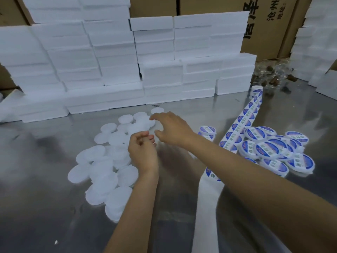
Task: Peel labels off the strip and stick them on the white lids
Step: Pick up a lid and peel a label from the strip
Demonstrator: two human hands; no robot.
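Lowest in frame, the spent backing of the label strip point(206, 207) runs bare and white up the lower centre, over the steel table point(45, 207); printed labels resume on it at mid-right and continue diagonally to the label roll point(256, 90) at upper right. Both forearms enter from the bottom edge. The left hand point(143, 154), at centre, has its fingers curled narrowly toward the thumb; whether it pinches anything cannot be told, as the fingertips are blurred. The right hand point(171, 128), just above it, is spread wide, palm down, empty, reaching over the far end of the unlabelled white lids point(102, 172), which lie overlapping in a loose heap from lower left of centre up to mid-frame. The labelled lids point(269, 148) are piled at the right, beside the strip and well apart from the blank heap. Judgement: the step in hand appears to be taking up one blank lid. To do it well, lift a single lid from the heap's edge so none cling together, hold it flat by its rim, then peel a label by its margin and press from centre outward to avoid creases. Behind, stacked white foam blocks point(109, 57) fill the upper frame, with cardboard cartons point(269, 24) at upper right.
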